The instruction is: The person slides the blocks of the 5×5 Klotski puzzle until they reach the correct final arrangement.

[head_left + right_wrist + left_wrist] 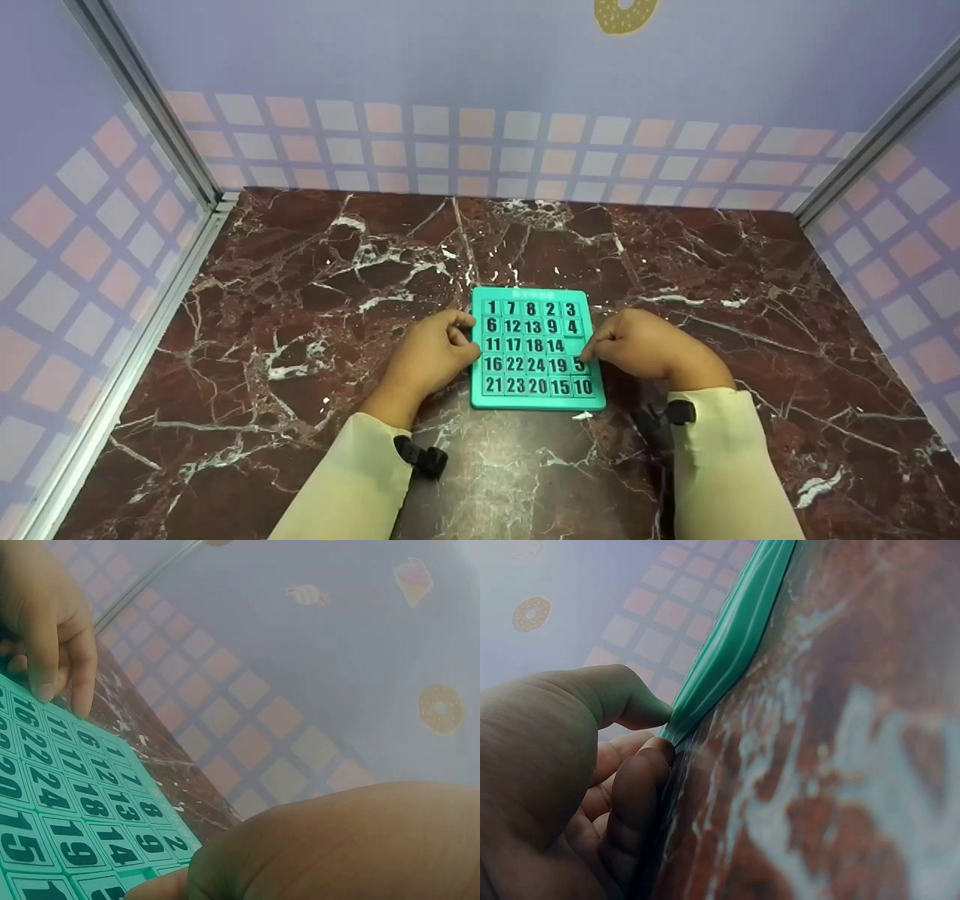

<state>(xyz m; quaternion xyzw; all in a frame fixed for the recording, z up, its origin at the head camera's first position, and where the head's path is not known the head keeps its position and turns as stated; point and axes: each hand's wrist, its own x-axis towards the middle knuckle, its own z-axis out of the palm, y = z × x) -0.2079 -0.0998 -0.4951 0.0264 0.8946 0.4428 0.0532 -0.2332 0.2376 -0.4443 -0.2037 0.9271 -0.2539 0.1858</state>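
A turquoise number slide puzzle [538,403] lies flat on the table, its black-numbered tiles set in five rows. The third row has a gap at its right end, just above tile 5 [578,364]. At the puzzle's left edge, my left hand [433,351] pinches the rim between thumb and fingers; the left wrist view shows this grip on the green edge [731,641] closely. My right hand [649,346] comes in from the right, and a fingertip presses on tile 5. In the right wrist view the back of that hand [337,847] hides the puzzle's near corner.
The table [337,465] is dark red marble-patterned with white veins. Lilac walls [450,67] with pink and white checks enclose it at the back and both sides, with metal strips [142,97] at the corners. Black straps [421,456] sit on both sleeves.
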